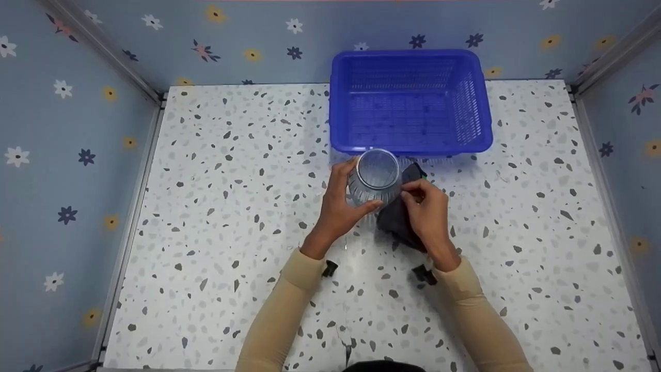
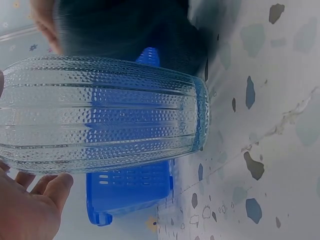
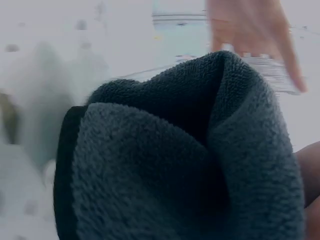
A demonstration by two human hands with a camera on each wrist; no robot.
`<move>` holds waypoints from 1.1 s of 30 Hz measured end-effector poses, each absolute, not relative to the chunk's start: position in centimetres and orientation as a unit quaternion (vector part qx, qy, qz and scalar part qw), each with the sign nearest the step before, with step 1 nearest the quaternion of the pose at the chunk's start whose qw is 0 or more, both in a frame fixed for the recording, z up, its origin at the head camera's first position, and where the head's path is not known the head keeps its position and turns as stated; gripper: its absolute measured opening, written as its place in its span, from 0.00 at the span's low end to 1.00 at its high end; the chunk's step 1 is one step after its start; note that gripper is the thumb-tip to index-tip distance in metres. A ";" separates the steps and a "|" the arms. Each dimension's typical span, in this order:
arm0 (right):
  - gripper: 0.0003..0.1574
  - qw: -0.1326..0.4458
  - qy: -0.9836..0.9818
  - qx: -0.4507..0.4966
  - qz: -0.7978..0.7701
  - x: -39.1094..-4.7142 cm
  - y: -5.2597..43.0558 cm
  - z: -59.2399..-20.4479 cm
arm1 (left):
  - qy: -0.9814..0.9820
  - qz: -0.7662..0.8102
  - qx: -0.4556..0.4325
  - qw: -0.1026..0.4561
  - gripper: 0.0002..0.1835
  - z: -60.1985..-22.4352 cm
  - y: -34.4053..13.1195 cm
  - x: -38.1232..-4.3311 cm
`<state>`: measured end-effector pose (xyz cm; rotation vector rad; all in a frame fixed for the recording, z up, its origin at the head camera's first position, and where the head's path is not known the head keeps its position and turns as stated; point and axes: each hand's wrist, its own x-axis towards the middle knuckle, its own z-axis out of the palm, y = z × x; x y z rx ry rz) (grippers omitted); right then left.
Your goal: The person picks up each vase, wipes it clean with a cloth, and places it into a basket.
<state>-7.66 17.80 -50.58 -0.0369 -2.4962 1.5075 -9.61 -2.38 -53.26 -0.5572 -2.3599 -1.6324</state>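
Observation:
My left hand [image 1: 338, 206] grips a clear ribbed glass jar [image 1: 373, 194], thumb on the near side and fingers round the left. The jar's round mouth faces up toward the head camera. In the left wrist view the jar [image 2: 110, 117] shows a dimpled surface, with its base just over or on the table; I cannot tell which. On the jar's right, my right hand [image 1: 431, 209] pinches a dark grey fleecy cloth [image 1: 397, 222], which hangs below the fingers beside the glass. Folds of the cloth [image 3: 150, 165] fill much of the right wrist view.
A blue plastic basket [image 1: 410, 147] with slotted walls stands just behind the hands, against the back wall. The speckled white table [image 1: 232, 206] stretches to both sides. Flower-patterned panels [image 1: 67, 170] enclose it left, right and behind.

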 end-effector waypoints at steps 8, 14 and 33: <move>0.05 0.183 -0.836 0.040 0.516 -7.3 17.1 -46.7 | -0.800 -0.557 -0.190 0.115 0.51 -53.3 -2.3 -9.6; 0.03 0.198 -0.845 0.055 0.493 -7.1 16.6 -45.6 | -0.802 -0.554 -0.188 0.117 0.51 -53.3 -2.3 -9.6; 0.04 0.161 -0.852 0.030 0.497 -7.0 17.5 -47.6 | -0.808 -0.547 -0.184 0.120 0.50 -53.4 -2.2 -9.5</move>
